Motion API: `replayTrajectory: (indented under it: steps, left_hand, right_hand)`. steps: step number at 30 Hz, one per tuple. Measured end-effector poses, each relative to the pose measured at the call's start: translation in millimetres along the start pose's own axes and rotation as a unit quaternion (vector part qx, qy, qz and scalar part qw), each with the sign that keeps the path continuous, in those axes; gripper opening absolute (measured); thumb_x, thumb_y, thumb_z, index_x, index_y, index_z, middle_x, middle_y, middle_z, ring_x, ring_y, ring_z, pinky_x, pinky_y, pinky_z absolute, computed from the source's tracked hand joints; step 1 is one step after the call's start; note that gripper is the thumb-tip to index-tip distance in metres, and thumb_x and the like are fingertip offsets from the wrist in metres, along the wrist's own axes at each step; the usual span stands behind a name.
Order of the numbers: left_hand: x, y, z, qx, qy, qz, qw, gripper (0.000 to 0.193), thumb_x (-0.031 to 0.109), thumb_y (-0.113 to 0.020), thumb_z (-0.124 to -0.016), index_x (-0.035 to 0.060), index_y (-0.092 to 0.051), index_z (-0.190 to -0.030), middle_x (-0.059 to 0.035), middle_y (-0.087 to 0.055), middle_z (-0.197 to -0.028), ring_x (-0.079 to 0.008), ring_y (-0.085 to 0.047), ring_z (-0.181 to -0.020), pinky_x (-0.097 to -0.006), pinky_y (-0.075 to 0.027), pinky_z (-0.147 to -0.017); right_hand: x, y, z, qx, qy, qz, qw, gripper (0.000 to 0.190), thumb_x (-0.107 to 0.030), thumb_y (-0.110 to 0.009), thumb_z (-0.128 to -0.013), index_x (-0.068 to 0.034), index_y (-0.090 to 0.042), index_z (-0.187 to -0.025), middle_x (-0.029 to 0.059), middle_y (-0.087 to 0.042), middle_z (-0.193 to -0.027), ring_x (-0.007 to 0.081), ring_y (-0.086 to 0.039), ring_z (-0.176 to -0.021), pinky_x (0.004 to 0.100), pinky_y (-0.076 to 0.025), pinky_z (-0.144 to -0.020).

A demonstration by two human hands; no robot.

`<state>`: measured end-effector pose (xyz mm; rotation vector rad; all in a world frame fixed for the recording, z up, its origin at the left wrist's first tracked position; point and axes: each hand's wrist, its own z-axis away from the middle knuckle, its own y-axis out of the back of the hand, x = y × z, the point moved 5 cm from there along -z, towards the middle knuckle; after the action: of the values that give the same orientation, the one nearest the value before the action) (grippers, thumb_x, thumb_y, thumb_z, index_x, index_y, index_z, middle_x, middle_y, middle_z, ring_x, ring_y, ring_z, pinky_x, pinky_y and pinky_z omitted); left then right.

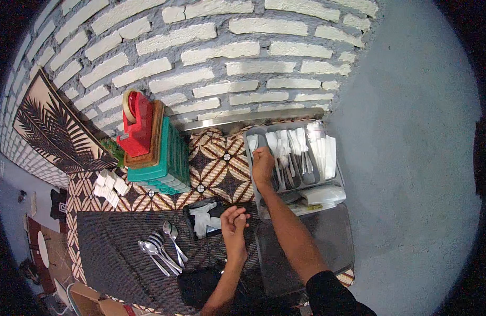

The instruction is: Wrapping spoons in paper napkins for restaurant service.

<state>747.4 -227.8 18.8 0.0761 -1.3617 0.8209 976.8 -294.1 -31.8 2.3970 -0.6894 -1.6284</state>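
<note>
My right hand (263, 166) reaches into the left compartment of a grey cutlery tray (248, 173), its fingertips at a small white piece (252, 141); whether it grips that piece is unclear. Other compartments hold cutlery partly wrapped in white (284, 148) and white paper-like sleeves (329, 158). With fingers apart and nothing in them, my left hand (234, 229) hovers just right of a small black container (187, 223) holding crumpled white material (203, 217). Several metal spoons (158, 251) lie in a loose group on the dark mat (108, 245), left of my left hand.
Teal plastic drawers (175, 154) stand against the brick wall, with a wooden board (158, 130) and a red tape dispenser (138, 126) on top. Folded white papers (110, 187) lie left of them. A dark flat tray or lid (306, 249) lies below the cutlery tray; a wall borders the right side.
</note>
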Motion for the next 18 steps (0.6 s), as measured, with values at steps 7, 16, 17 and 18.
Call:
replayTrajectory:
  steps: [7, 16, 17, 18]
  left_hand:
    - [-4, 38, 29, 0.016, 0.031, -0.021, 0.999, 0.029, 0.021, -0.058, -0.093, 0.0070, -0.048, -0.117, -0.0058, -0.059, -0.107, -0.0147, -0.058, -0.092, -0.0276, -0.044, -0.077]
    - [37, 131, 108, 0.096, -0.072, -0.240, 0.963, 0.010, 0.009, -0.053, -0.093, 0.0032, -0.056, -0.102, -0.0082, -0.061, -0.098, -0.0167, -0.058, -0.087, -0.0296, -0.043, -0.081]
    - [42, 139, 118, 0.081, -0.118, -0.420, 0.896, 0.016, 0.005, -0.052, -0.090, 0.0034, -0.055, -0.105, -0.0100, -0.059, -0.102, -0.0209, -0.056, -0.094, -0.0342, -0.040, -0.087]
    - [43, 140, 125, 0.058, -0.160, -0.581, 0.796, 0.022, 0.001, -0.052, -0.087, 0.0036, -0.055, -0.109, -0.0118, -0.057, -0.107, -0.0250, -0.054, -0.101, -0.0388, -0.037, -0.093]
  right_hand:
    - [0, 10, 6, -0.037, 0.090, 0.119, 0.988, 0.013, -0.002, -0.058, -0.082, -0.001, -0.054, -0.095, 0.0194, -0.054, -0.096, 0.0374, -0.056, -0.087, 0.0478, -0.043, -0.072]
    - [-106, 95, 169, -0.290, -0.061, -0.041, 0.954, 0.014, -0.015, -0.061, -0.088, -0.002, -0.058, -0.093, 0.0108, -0.059, -0.075, 0.0218, -0.057, -0.066, 0.0339, -0.047, -0.065]
    - [-113, 102, 206, -0.357, -0.100, -0.026, 0.928, 0.013, -0.014, -0.062, -0.087, -0.002, -0.058, -0.090, 0.0121, -0.060, -0.073, 0.0243, -0.059, -0.065, 0.0353, -0.047, -0.064]
    - [-104, 111, 241, -0.386, -0.093, 0.007, 0.918, 0.015, -0.013, -0.063, -0.085, -0.001, -0.055, -0.089, 0.0144, -0.060, -0.076, 0.0288, -0.060, -0.068, 0.0383, -0.047, -0.065]
